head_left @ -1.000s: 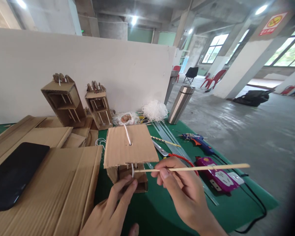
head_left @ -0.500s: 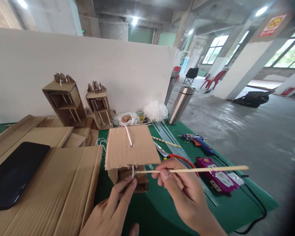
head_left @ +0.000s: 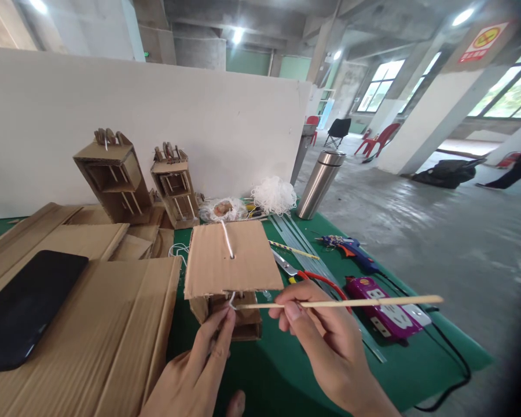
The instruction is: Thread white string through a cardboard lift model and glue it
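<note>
A small cardboard box model [head_left: 232, 263] stands on the green table [head_left: 282, 370], with a white string [head_left: 227, 238] running through a hole in its flat top. My left hand [head_left: 200, 365] pinches the lower end of that string just under the top's front edge. In my right hand [head_left: 325, 341] a long thin wooden stick [head_left: 351, 302] is held level, its left tip at the string and the box's front opening.
Flat cardboard sheets [head_left: 95, 324] with a black phone [head_left: 24, 307] fill the left. Two finished cardboard models [head_left: 113, 176] stand at the white back wall. Scissors [head_left: 304, 275], a blue glue gun [head_left: 349, 248], a purple power strip [head_left: 384, 310], a steel flask [head_left: 319, 182] and a string tangle [head_left: 273, 196] lie to the right.
My left fingers have closed on the string's lower end and pulled it slightly left. The stick stays nearly still. A person has come into view at the far right.
</note>
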Tool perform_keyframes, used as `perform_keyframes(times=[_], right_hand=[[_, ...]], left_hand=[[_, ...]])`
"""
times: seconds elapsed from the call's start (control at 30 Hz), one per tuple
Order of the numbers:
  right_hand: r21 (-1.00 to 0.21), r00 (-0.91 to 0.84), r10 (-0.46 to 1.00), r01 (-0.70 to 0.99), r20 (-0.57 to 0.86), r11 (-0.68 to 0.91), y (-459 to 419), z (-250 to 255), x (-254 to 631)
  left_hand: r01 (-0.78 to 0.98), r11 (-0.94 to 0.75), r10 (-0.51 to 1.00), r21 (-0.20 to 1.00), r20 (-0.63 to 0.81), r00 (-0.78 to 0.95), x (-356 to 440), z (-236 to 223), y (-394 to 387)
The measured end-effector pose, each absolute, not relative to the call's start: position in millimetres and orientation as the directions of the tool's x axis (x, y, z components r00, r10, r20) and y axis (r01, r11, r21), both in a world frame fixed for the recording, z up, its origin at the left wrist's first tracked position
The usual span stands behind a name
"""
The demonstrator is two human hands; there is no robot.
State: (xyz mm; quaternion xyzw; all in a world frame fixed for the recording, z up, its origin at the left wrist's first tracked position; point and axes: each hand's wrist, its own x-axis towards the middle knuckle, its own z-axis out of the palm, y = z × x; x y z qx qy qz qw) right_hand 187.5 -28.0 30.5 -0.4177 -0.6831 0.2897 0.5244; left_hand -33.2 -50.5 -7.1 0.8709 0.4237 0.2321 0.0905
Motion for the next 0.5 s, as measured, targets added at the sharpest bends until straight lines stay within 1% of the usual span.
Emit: perform_keyframes(times=[0.17, 0.5], right_hand=[[-0.822, -0.063, 0.864, 0.28, 0.5, 0.496, -28.6, 28.3, 187.7], [-0.823, -0.111, 0.858, 0.242, 0.502, 0.513, -31.8, 30.3, 188.5]], left_hand=[[0.675, -0.627, 0.778, 0.388, 0.291, 0.556, -32.5, -6.8, -49.3], [0.687, -0.61, 0.792, 0.396, 0.265, 0.55, -29.9, -5.1, -48.3]])
